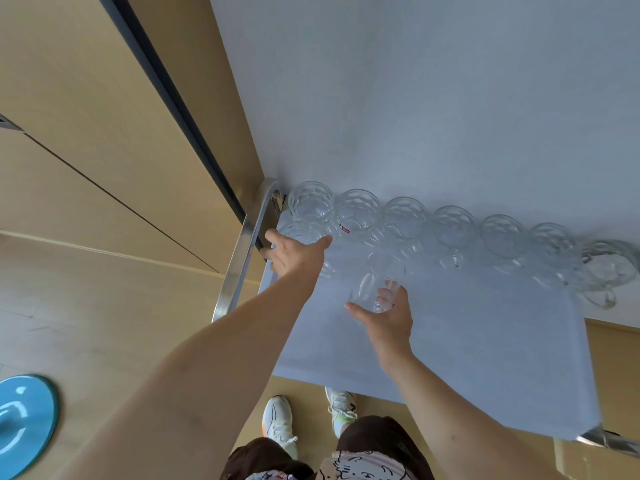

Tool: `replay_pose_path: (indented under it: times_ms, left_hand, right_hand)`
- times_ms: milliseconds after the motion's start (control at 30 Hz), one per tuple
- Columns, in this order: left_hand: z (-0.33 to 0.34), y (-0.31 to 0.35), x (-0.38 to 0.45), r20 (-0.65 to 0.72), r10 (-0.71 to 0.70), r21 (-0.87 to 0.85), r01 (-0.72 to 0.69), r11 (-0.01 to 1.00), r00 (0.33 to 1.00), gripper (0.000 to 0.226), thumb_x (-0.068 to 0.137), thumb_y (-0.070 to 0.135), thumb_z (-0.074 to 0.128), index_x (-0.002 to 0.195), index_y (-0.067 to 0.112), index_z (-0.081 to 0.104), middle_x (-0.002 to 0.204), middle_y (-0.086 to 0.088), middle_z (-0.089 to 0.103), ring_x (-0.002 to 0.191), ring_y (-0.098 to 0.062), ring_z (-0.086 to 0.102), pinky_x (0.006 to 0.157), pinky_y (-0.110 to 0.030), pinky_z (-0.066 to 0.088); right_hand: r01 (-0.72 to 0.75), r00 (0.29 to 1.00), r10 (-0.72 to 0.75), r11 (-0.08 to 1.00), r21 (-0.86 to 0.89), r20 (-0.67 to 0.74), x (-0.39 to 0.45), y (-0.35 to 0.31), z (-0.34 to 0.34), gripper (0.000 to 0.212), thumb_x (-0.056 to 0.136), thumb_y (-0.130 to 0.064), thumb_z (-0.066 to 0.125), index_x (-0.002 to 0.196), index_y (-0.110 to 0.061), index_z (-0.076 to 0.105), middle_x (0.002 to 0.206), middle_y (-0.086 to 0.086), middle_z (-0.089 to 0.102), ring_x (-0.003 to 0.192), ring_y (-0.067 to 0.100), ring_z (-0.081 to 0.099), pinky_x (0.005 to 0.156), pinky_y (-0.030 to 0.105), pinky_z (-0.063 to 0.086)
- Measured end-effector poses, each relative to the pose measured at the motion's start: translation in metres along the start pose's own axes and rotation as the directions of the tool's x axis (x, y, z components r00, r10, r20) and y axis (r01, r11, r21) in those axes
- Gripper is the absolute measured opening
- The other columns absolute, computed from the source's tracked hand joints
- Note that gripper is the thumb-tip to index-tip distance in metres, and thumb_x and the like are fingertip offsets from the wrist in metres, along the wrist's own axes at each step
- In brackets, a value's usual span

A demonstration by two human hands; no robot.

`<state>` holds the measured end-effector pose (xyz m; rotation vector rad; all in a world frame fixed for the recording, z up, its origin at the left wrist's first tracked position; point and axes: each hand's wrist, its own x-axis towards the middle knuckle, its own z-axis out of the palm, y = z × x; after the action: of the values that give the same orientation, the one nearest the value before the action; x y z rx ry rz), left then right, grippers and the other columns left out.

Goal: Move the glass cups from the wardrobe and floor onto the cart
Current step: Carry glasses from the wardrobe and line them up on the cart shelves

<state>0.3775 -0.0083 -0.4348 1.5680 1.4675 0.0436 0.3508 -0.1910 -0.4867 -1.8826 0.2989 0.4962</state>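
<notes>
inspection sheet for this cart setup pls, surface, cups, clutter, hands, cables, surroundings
surface: cart top covered by a pale blue cloth, metal handle at its left end
job's things: row of glass cups along the far edge by the wall; more handled ones just in front
clutter: nothing seen on the cloth
grip: left hand holds a cup at the cart's left end; right hand holds a tumbler over the cloth
cables: nothing seen
surroundings: wooden wardrobe at left, grey wall behind, blue disc on the floor
</notes>
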Motion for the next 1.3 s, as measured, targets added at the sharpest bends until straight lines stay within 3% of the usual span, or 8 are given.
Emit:
replay_pose_path:
  times_ms: [200, 400, 500, 567, 667, 833, 1100, 1300]
  left_hand:
    - [-0.005, -0.004, 0.001, 0.039, 0.044, 0.066, -0.046, 0.997, 0.998, 0.095, 0.068, 0.051, 0.088, 0.135, 0.021, 0.027, 0.137, -0.014, 0.031, 0.116, -0.039, 0.05, 0.082, -0.048, 0.051]
    - [-0.016, -0.003, -0.002, 0.092, 0.087, 0.057, -0.092, 0.994, 0.992, 0.097, 0.073, 0.049, 0.086, 0.143, 0.019, 0.025, 0.144, -0.015, 0.03, 0.11, -0.032, 0.049, 0.075, -0.041, 0.044]
    - [-0.024, -0.008, -0.01, 0.105, 0.191, 0.167, -0.207, 0.964, 0.976, 0.102, 0.078, 0.047, 0.082, 0.152, 0.018, 0.017, 0.151, -0.016, 0.027, 0.133, -0.037, 0.042, 0.095, -0.046, 0.048]
    - [-0.032, -0.015, -0.017, 0.113, 0.335, 0.272, -0.353, 0.895, 0.936, 0.102, 0.081, 0.046, 0.079, 0.155, 0.019, 0.015, 0.154, -0.015, 0.026, 0.141, -0.036, 0.033, 0.109, -0.047, 0.041]
    - [-0.048, -0.028, -0.028, 0.187, 0.541, 0.357, -0.57, 0.74, 0.82, 0.097, 0.084, 0.045, 0.075, 0.157, 0.024, 0.014, 0.159, -0.011, 0.021, 0.147, -0.032, 0.023, 0.115, -0.045, 0.037]
    - [-0.074, -0.048, -0.038, 0.32, 0.672, 0.421, -0.736, 0.53, 0.668, 0.085, 0.09, 0.049, 0.067, 0.155, 0.025, 0.018, 0.166, -0.009, 0.011, 0.152, -0.031, 0.009, 0.119, -0.048, 0.031]
    - [-0.109, -0.079, -0.058, 0.414, 0.748, 0.488, -0.82, 0.3, 0.52, 0.079, 0.091, 0.055, 0.062, 0.154, 0.028, 0.023, 0.167, -0.006, 0.007, 0.153, -0.033, 0.004, 0.119, -0.05, 0.024]
    - [-0.115, -0.106, -0.085, 0.399, 0.751, 0.523, -0.803, 0.285, 0.526, 0.078, 0.092, 0.06, 0.057, 0.155, 0.03, 0.021, 0.168, -0.004, 0.008, 0.154, -0.034, 0.003, 0.12, -0.052, 0.021]
  right_hand:
    - [0.028, 0.999, -0.028, 1.0, 0.001, -0.018, -0.006, -0.003, -0.001, 0.077, 0.058, -0.029, 0.097, 0.117, -0.04, 0.049, 0.11, -0.019, 0.058, 0.106, -0.002, 0.058, 0.086, 0.025, 0.046]
    - [0.056, 0.998, -0.056, 0.998, 0.012, -0.037, -0.015, -0.007, -0.001, 0.079, 0.055, -0.033, 0.096, 0.119, -0.039, 0.049, 0.111, -0.02, 0.057, 0.107, -0.001, 0.058, 0.089, 0.027, 0.046]
    - [0.08, 0.996, -0.079, 0.996, 0.024, -0.05, -0.023, -0.01, 0.0, 0.078, 0.056, -0.031, 0.097, 0.117, -0.041, 0.049, 0.111, -0.02, 0.058, 0.108, 0.0, 0.058, 0.089, 0.026, 0.047]
    - [0.093, 0.994, -0.091, 0.995, 0.03, -0.058, -0.029, -0.014, 0.0, 0.08, 0.057, -0.028, 0.098, 0.119, -0.04, 0.049, 0.112, -0.02, 0.058, 0.109, 0.001, 0.058, 0.087, 0.024, 0.045]
    - [0.118, 0.991, -0.115, 0.992, 0.039, -0.072, -0.041, -0.019, -0.001, 0.083, 0.058, -0.027, 0.098, 0.123, -0.039, 0.048, 0.113, -0.02, 0.058, 0.11, 0.002, 0.058, 0.086, 0.022, 0.045]
    - [0.17, 0.979, -0.166, 0.985, 0.021, -0.115, -0.065, -0.021, -0.006, 0.088, 0.059, -0.025, 0.098, 0.13, -0.033, 0.048, 0.114, -0.017, 0.058, 0.111, 0.009, 0.059, 0.098, 0.031, 0.047]
    - [0.243, 0.96, -0.238, 0.97, 0.016, -0.145, -0.116, -0.02, -0.016, 0.093, 0.058, -0.026, 0.098, 0.136, -0.028, 0.048, 0.117, -0.014, 0.058, 0.112, 0.012, 0.059, 0.1, 0.034, 0.048]
    - [0.302, 0.948, -0.301, 0.953, -0.008, -0.107, -0.144, -0.012, -0.041, 0.094, 0.058, -0.029, 0.098, 0.136, -0.03, 0.048, 0.119, -0.013, 0.059, 0.111, 0.011, 0.059, 0.097, 0.03, 0.048]
